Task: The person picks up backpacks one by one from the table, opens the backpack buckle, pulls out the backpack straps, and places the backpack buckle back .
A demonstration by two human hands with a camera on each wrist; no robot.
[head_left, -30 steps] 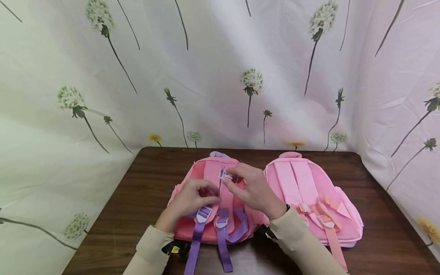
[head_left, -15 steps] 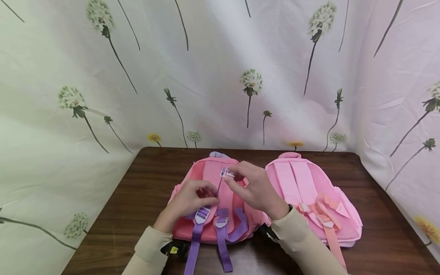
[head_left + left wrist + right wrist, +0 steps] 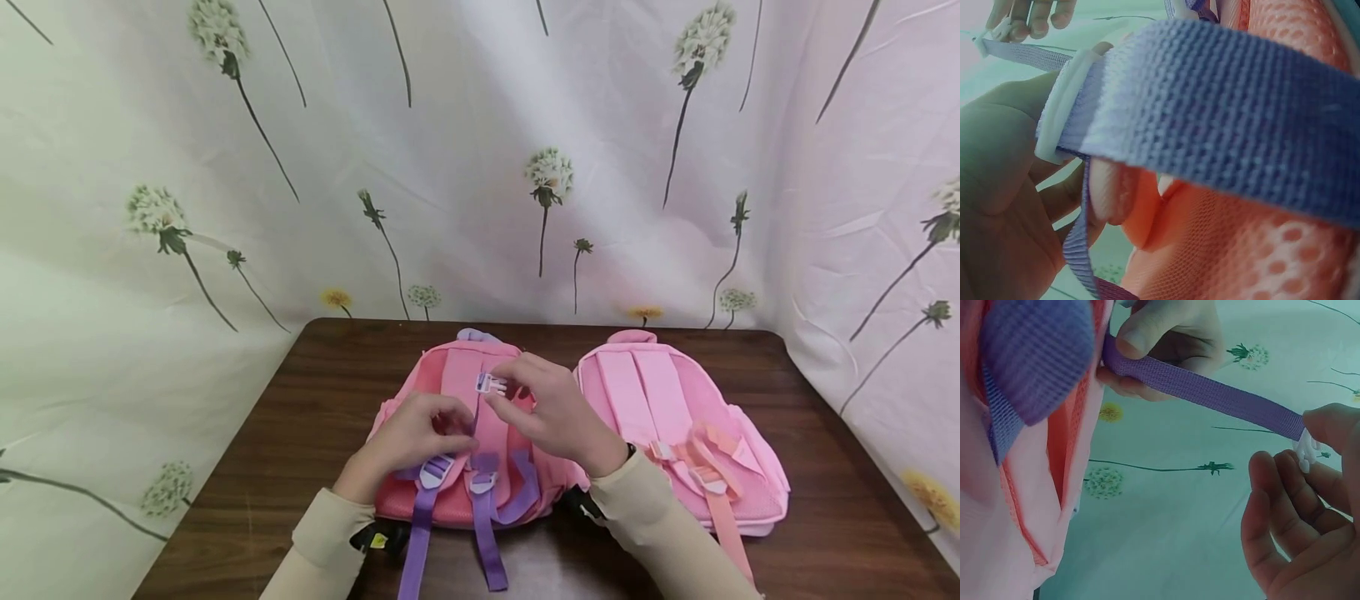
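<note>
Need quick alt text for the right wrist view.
The right hand pinches a white buckle at the end of a taut purple strap, while the left hand grips the strap's other end beside a pink backpack.

Staged recording corner, likely indoors: dark wood table (image 3: 285,433) ringed by dandelion-print fabric backdrop (image 3: 450,167).

We're facing a dark brown wood-grain table (image 3: 300,433), its far edge and both far corners in view, glossy w/ a soft reflection near the front edge. Behind it & round both sides hangs a pale, wrinkled fabric backdrop (image 3: 450,167) printed w/ long-stemmed dandelion puffs and a few small yellow blooms. It looks greenish-white at left, pinkish at right. Lighting is soft & even, no hard shadows.
</note>
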